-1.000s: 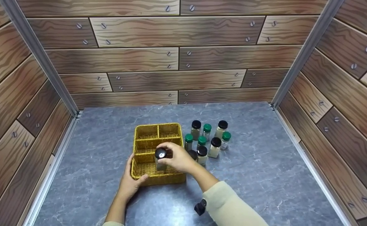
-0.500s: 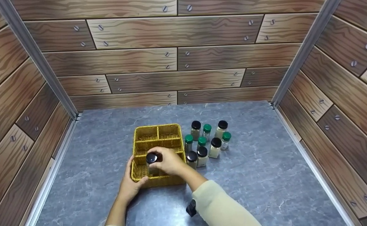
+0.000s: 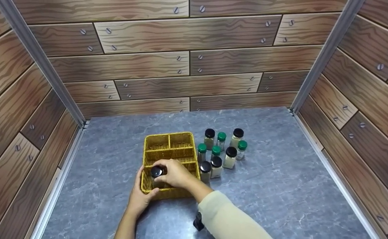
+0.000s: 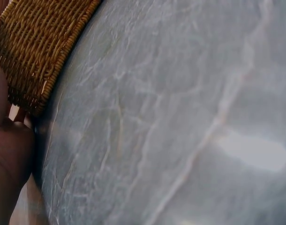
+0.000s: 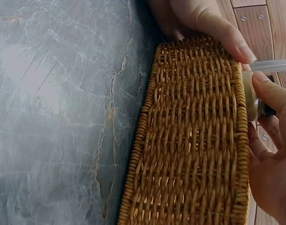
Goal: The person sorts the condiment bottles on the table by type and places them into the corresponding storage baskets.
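Wicker basket [image 3: 172,194] on the grey counter [image 3: 280,186], near-left corner gripped in someone's left hand [image 3: 140,196], thumb at the rim. Right hand [image 3: 174,174] has its fingers pinched round a black-capped jar [image 3: 156,171] in the front compartment, left end; can't tell if it's touching bottom. Nine more jars [image 3: 230,158], black or green lids, stand just right of the basket.

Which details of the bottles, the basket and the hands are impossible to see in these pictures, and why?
Right wrist view: the base of the held black-capped bottle, behind the wall of the basket.
Head view: part of the basket's floor, covered by the right hand.
Left wrist view: much of the left hand, cut off by the left edge.
Head view: print on the rightmost green-capped bottle, too small to read.
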The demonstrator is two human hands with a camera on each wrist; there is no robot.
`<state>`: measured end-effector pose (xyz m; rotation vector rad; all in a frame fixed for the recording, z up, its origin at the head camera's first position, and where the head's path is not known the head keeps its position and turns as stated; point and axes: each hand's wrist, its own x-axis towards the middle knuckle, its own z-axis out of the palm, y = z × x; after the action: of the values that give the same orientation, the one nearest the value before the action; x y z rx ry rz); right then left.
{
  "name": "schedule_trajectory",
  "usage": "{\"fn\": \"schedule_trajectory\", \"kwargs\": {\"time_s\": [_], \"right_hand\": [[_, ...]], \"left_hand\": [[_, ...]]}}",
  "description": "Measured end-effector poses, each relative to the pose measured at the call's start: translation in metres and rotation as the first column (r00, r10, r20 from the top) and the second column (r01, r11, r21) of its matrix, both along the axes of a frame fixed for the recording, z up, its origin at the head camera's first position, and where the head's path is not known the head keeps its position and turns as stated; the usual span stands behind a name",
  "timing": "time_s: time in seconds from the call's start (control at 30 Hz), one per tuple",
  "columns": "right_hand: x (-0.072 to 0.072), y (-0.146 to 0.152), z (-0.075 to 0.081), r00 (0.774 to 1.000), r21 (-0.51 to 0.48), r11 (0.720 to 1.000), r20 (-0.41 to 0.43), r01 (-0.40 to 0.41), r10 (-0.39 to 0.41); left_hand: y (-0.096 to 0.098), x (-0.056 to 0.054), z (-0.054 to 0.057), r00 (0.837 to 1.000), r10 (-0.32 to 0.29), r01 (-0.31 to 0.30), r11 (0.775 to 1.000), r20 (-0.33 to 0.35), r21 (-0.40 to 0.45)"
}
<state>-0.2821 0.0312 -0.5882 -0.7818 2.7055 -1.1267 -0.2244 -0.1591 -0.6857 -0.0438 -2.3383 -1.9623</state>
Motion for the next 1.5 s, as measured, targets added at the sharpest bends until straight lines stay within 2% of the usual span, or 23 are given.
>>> {"fn": "schedule_trajectory", "kwargs": {"time_s": [0.37,0.6,0.87,1.07,1.2,1.5], "right_hand": [[-0.001,-0.014,-0.003,1.0,0.008,1.0,-0.014,0.014,-0.014],[0.001,-0.016,-0.004,0.999,0.025,0.999,-0.023,0.027,-0.026],[0.002,-0.017,-0.003,0.999,0.029,0.999,-0.029,0.014,-0.013],[0.003,-0.013,0.002,1.0,0.023,1.0,-0.006,0.017,-0.017],[0.005,-0.008,0.007,1.0,0.057,0.998,-0.014,0.004,-0.003],[0.009,0.01,0.023,1.0,0.09,0.996,0.023,-0.018,0.016]], "left_hand": [[-0.002,0.0,0.0,0.999,0.006,-0.006,1.0,0.044,0.0],[-0.002,0.001,-0.002,0.999,0.0,0.0,1.0,0.033,0.0],[-0.002,0.001,-0.003,1.0,0.021,-0.02,0.999,0.014,-0.044],[-0.001,0.001,-0.002,1.0,0.018,-0.018,0.999,0.008,-0.028],[-0.001,0.001,-0.002,1.0,0.022,-0.022,0.999,0.022,-0.032],[-0.002,0.001,-0.001,0.999,0.022,-0.021,1.0,0.037,-0.018]]}}
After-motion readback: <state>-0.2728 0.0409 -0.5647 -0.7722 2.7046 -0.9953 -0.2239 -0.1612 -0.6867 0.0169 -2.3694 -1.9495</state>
